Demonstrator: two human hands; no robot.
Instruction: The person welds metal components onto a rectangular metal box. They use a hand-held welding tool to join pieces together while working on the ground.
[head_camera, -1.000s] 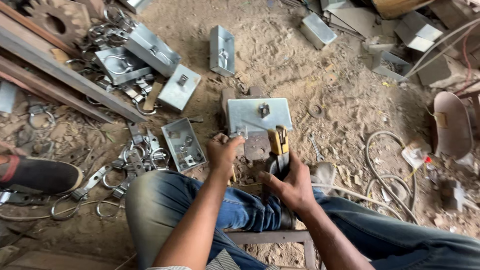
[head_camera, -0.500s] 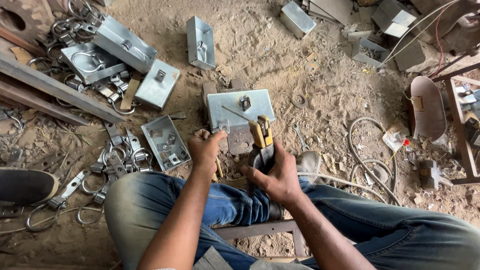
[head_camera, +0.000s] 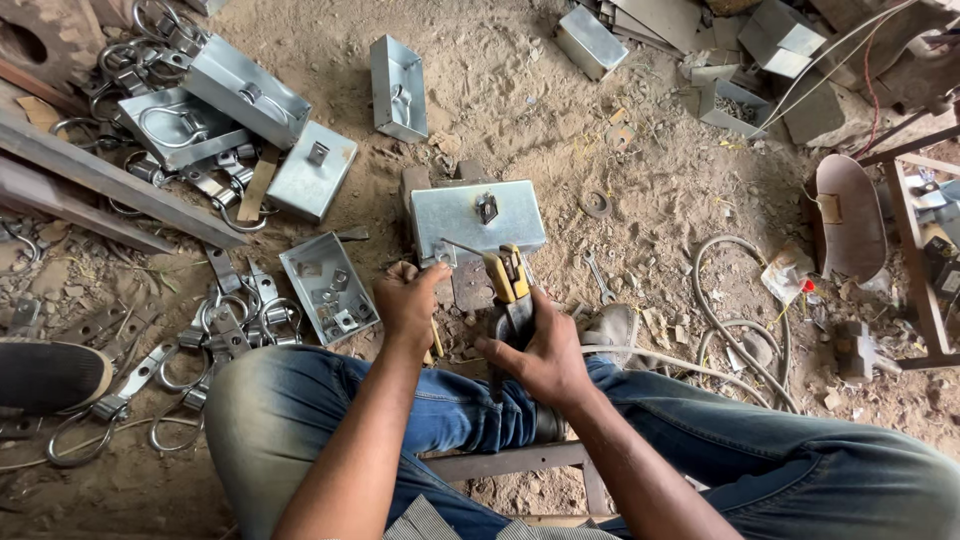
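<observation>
I sit over a flat galvanized metal box lying on the dirt floor in front of my knees. My right hand grips a yellow-jawed electrode holder. Its thin rod points left toward the box's near left corner. My left hand is curled shut at that same corner, and a thin yellowish stick pokes out below its fingers. A small dark fitting sits on top of the box.
Similar metal boxes and an open tray of small parts lie to the left, among metal rings and clamps. Steel bars run at far left. Hoses and a wrench lie to the right.
My head has shifted, so the view slid a little. Both hands stay at the box's near edge, and the holder's rod has come down toward the left corner.
</observation>
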